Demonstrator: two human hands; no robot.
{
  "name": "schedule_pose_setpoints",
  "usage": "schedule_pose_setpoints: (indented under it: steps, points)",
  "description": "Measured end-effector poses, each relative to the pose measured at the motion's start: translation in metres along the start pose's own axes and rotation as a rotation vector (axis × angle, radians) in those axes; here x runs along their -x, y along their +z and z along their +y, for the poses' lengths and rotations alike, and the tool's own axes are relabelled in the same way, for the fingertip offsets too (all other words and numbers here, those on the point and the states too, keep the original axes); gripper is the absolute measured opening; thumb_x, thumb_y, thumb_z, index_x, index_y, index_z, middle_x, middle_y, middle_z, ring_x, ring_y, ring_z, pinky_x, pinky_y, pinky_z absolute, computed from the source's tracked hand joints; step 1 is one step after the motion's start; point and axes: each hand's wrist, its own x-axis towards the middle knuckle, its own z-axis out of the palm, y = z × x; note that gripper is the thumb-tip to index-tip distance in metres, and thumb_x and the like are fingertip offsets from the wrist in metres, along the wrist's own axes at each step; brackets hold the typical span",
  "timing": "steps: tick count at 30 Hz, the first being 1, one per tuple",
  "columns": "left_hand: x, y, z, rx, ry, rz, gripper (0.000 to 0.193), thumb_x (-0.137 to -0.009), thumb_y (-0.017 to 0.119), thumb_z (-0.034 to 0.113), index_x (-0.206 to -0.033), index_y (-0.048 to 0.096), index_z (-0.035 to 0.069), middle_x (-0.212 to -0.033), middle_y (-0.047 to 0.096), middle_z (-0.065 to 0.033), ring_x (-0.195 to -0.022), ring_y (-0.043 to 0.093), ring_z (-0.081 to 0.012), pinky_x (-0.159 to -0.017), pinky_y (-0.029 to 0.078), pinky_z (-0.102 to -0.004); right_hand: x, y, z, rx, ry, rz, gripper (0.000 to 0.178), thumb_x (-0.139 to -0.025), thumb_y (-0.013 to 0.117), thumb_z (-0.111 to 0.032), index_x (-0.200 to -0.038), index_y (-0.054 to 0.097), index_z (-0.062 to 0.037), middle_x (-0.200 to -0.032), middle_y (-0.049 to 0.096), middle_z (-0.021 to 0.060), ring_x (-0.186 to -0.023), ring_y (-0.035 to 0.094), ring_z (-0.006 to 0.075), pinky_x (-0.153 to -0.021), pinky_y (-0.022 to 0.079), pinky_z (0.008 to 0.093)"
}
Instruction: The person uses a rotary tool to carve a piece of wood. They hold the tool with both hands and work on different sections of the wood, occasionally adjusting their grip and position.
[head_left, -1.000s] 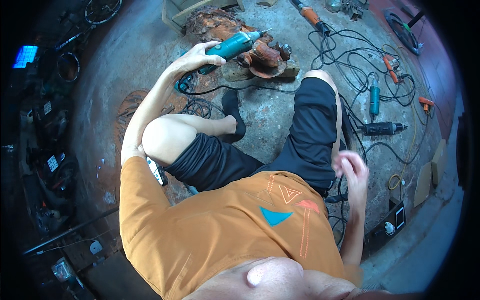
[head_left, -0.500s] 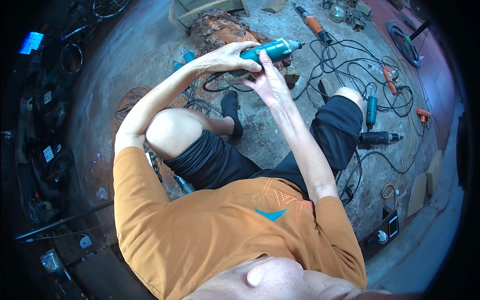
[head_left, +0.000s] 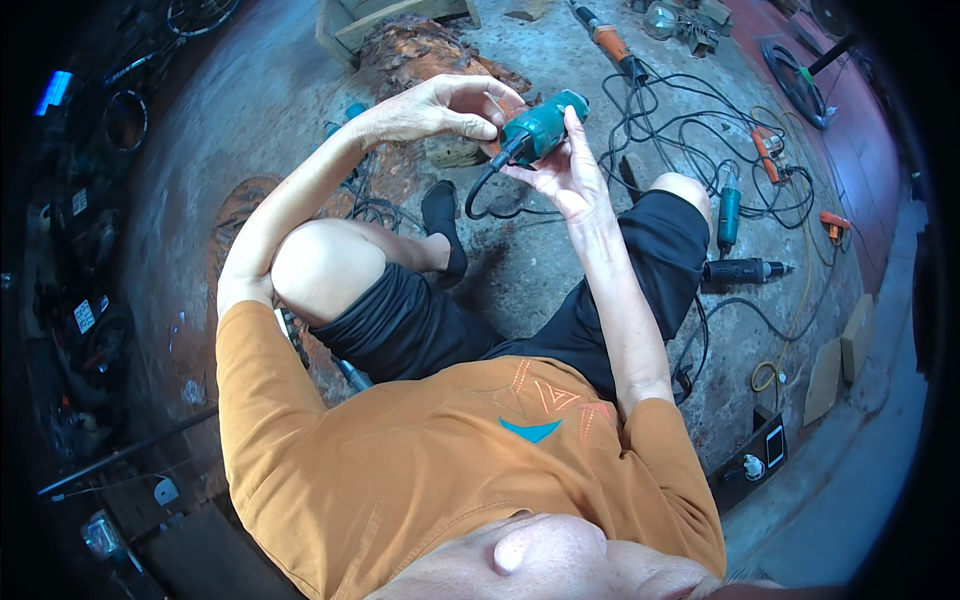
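A teal straight die grinder [head_left: 545, 126] is up in front of me, its corded rear end toward me and tilted to the left. My right hand [head_left: 575, 180] grips it from below and the right, thumb along its side. Beside the rear end is my left hand [head_left: 460, 112], its thumb and fingers curved with a gap between them; whether the fingertips touch the casing I cannot tell. From the grinder's back a black cord [head_left: 480, 190] loops down. The nose of the tool faces away and is mostly hidden.
Beyond the hands lies a rough brown wood lump [head_left: 425, 50] by a wooden frame [head_left: 345, 35]. An orange power tool [head_left: 612, 48], a second teal grinder [head_left: 728, 215] and a black grinder [head_left: 745, 271] rest on the concrete floor among tangled cords [head_left: 670, 120].
The grinder has turned so its corded end faces me instead of its nose pointing right. My left hand has come off its body and moved left; my right hand holds it now.
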Motion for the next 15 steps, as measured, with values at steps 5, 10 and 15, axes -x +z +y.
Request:
schedule_pose_setpoints:
  steps: [5,10,15]
  points:
    - [-0.001,0.004,-0.006,-0.133,0.074,0.004,0.060,-0.080,0.076,0.035,-0.132,0.053,0.015,-0.103,0.067,-0.0051,-0.096,0.062,-0.0146,-0.090,0.051,-0.0353,0.000,0.003,0.001,-0.090,0.031,-0.029,0.066,-0.090,0.064,-0.043,-0.136,0.033,-0.0062,-0.131,0.048,0.0210,-0.118,0.053,0.0393,-0.094,0.039,0.0728]
    - [-0.005,0.008,0.000,-0.263,0.118,0.056,0.059,-0.080,0.075,0.041,-0.129,0.052,0.016,-0.103,0.066,-0.0050,-0.095,0.062,-0.0155,-0.084,0.051,-0.0337,0.005,0.012,0.002,-0.123,-0.030,-0.050,0.067,-0.088,0.066,-0.041,-0.134,0.032,-0.0052,-0.130,0.049,0.0226,-0.125,0.048,0.0379,-0.095,0.038,0.0757]
    - [-0.007,0.011,0.007,-0.312,0.148,0.083,0.055,-0.082,0.073,0.044,-0.124,0.053,0.016,-0.100,0.065,-0.0048,-0.093,0.062,-0.0166,-0.083,0.052,-0.0336,0.010,0.016,0.000,-0.131,-0.046,-0.024,0.066,-0.089,0.066,-0.041,-0.133,0.032,-0.0062,-0.131,0.048,0.0210,-0.123,0.050,0.0378,-0.095,0.037,0.0760]
